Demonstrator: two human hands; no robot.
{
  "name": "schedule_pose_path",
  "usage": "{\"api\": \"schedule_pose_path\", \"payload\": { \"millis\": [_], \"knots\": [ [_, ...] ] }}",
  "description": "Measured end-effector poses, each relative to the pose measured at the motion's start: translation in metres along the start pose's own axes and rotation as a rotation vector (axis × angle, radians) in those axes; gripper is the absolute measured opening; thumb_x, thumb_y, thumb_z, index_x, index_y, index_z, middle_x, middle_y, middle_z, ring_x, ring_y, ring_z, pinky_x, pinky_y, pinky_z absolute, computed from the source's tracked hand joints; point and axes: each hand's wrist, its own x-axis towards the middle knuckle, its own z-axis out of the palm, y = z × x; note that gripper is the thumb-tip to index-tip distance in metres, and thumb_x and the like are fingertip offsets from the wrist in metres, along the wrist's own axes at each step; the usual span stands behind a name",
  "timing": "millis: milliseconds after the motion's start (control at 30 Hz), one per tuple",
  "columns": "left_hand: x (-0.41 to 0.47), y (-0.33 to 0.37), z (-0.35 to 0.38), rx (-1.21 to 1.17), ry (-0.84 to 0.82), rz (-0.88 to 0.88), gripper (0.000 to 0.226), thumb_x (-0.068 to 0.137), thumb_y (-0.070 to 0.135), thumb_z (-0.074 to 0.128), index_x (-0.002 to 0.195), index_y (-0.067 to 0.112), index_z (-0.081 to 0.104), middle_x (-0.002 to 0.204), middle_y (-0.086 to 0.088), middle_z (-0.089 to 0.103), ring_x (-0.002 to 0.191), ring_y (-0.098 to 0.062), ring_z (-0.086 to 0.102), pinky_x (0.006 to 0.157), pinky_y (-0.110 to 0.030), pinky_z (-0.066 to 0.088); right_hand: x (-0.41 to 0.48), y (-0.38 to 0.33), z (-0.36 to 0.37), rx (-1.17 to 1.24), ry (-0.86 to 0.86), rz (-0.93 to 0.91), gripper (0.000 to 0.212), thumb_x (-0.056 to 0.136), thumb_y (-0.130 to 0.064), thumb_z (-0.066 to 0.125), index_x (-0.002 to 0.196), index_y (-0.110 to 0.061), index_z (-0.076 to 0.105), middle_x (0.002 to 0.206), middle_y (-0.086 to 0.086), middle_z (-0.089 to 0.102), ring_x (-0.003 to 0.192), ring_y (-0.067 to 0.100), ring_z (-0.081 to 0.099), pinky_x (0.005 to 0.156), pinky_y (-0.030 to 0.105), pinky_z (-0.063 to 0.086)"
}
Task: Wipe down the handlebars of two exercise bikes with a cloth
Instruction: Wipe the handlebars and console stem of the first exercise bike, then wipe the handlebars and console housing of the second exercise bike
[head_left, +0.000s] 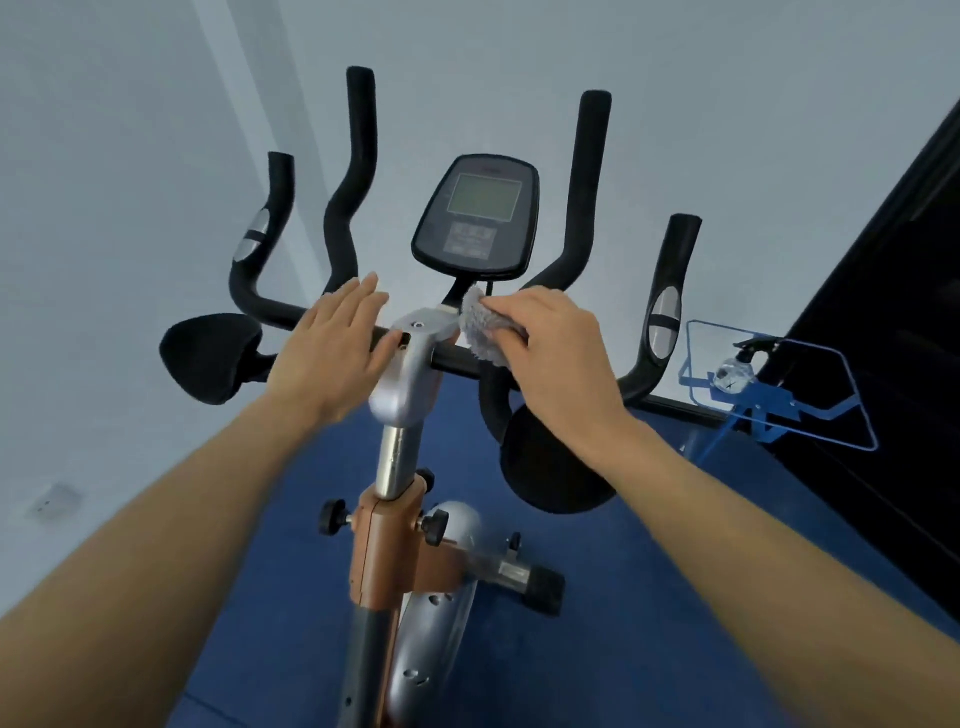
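Note:
One exercise bike stands in front of me, with black foam handlebars (587, 197) rising in several prongs around a grey console (478, 213). My right hand (558, 353) grips a grey fluffy cloth (483, 327) and presses it on the crossbar just right of the silver stem clamp (415, 358). My left hand (337, 343) lies flat with fingers apart on the crossbar left of the clamp, holding nothing. Black elbow pads (208, 356) sit at both ends of the bar. No second bike is in view.
A blue-framed glass stand (779, 384) with a clear spray bottle (735, 371) is to the right. A dark panel (883, 312) fills the right side. White walls are ahead and blue floor (649, 597) lies below.

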Motion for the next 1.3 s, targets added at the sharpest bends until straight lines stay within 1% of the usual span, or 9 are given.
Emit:
{"api": "schedule_pose_path", "payload": {
  "millis": [133,267,333,567,700,867,967,1033,1300],
  "knots": [
    [-0.009,0.009,-0.022,0.034,-0.021,-0.101,0.054,0.097,0.041,0.028,0.142,0.011,0.028,0.154,-0.007,0.018,0.141,-0.020,0.011,0.115,-0.036,0.009,0.035,0.006,0.000,-0.060,-0.034,-0.067,0.022,0.088,-0.008,0.054,0.105,-0.011,0.067,0.094,0.008,0.067,0.090,0.025,0.057,0.078,0.040,0.046],
    [-0.022,0.023,-0.044,0.145,-0.012,-0.204,0.055,0.097,0.044,0.024,0.143,0.015,0.025,0.155,-0.004,0.014,0.142,-0.018,0.005,0.114,-0.034,0.003,0.064,0.005,0.005,-0.128,-0.111,-0.165,0.017,0.089,-0.017,0.056,0.098,-0.018,0.069,0.088,0.001,0.069,0.093,0.023,0.054,0.101,0.051,0.029],
    [-0.034,0.034,-0.054,0.176,0.010,-0.303,0.053,0.097,0.044,0.024,0.141,0.016,0.028,0.155,-0.003,0.015,0.142,-0.018,0.005,0.113,-0.033,0.001,0.073,-0.001,0.007,-0.132,-0.164,-0.233,0.014,0.089,-0.021,0.056,0.093,-0.020,0.069,0.087,0.000,0.069,0.096,0.023,0.052,0.102,0.054,0.026],
    [-0.127,0.067,-0.075,0.240,-0.049,-0.742,0.055,0.097,0.045,0.022,0.144,0.017,0.022,0.155,-0.003,0.010,0.142,-0.019,0.001,0.115,-0.036,-0.001,0.055,-0.043,0.016,0.011,-0.377,-0.486,0.014,0.090,-0.018,0.053,0.093,-0.019,0.066,0.085,0.002,0.069,0.091,0.027,0.057,0.100,0.053,0.030],
    [-0.199,0.083,-0.097,0.311,-0.111,-0.856,0.052,0.098,0.041,0.023,0.144,0.016,0.022,0.156,-0.003,0.009,0.142,-0.018,0.000,0.115,-0.034,-0.002,0.019,-0.081,0.018,0.159,-0.445,-0.518,0.014,0.090,-0.017,0.054,0.094,-0.015,0.067,0.082,0.006,0.069,0.085,0.028,0.059,0.093,0.052,0.039],
    [-0.294,0.095,-0.139,0.399,-0.095,-0.969,0.051,0.098,0.041,0.023,0.144,0.017,0.021,0.156,-0.002,0.010,0.142,-0.017,0.002,0.115,-0.033,-0.001,-0.036,-0.149,0.022,0.343,-0.635,-0.552,0.014,0.088,-0.014,0.056,0.082,-0.006,0.066,0.072,0.008,0.066,0.067,0.022,0.061,0.063,0.038,0.050],
    [-0.364,0.105,-0.166,0.455,-0.088,-1.041,0.052,0.098,0.042,0.022,0.144,0.017,0.019,0.156,-0.003,0.009,0.142,-0.017,0.001,0.115,-0.034,-0.001,-0.081,-0.204,0.021,0.544,-0.752,-0.514,0.018,0.087,-0.004,0.055,0.071,-0.006,0.062,0.058,-0.008,0.057,0.043,-0.004,0.056,0.040,0.009,0.037],
    [-0.421,0.113,-0.185,0.490,-0.088,-1.086,0.052,0.098,0.042,0.023,0.144,0.017,0.020,0.156,-0.003,0.009,0.142,-0.018,0.002,0.115,-0.034,0.000,-0.120,-0.241,0.021,0.669,-0.850,-0.477,0.021,0.087,0.002,0.053,0.071,-0.007,0.062,0.055,-0.011,0.055,0.032,-0.009,0.049,0.032,0.003,0.031],
    [-0.664,0.132,-0.266,0.502,-0.159,-1.313,0.054,0.097,0.042,0.023,0.144,0.016,0.018,0.156,-0.004,0.007,0.142,-0.018,-0.002,0.115,-0.034,-0.002,-0.280,-0.391,0.040,0.702,-0.847,-0.553,0.013,0.086,-0.002,0.058,0.078,-0.007,0.066,0.061,-0.007,0.057,0.043,-0.017,0.051,0.040,-0.001,0.032]
  ]
}}
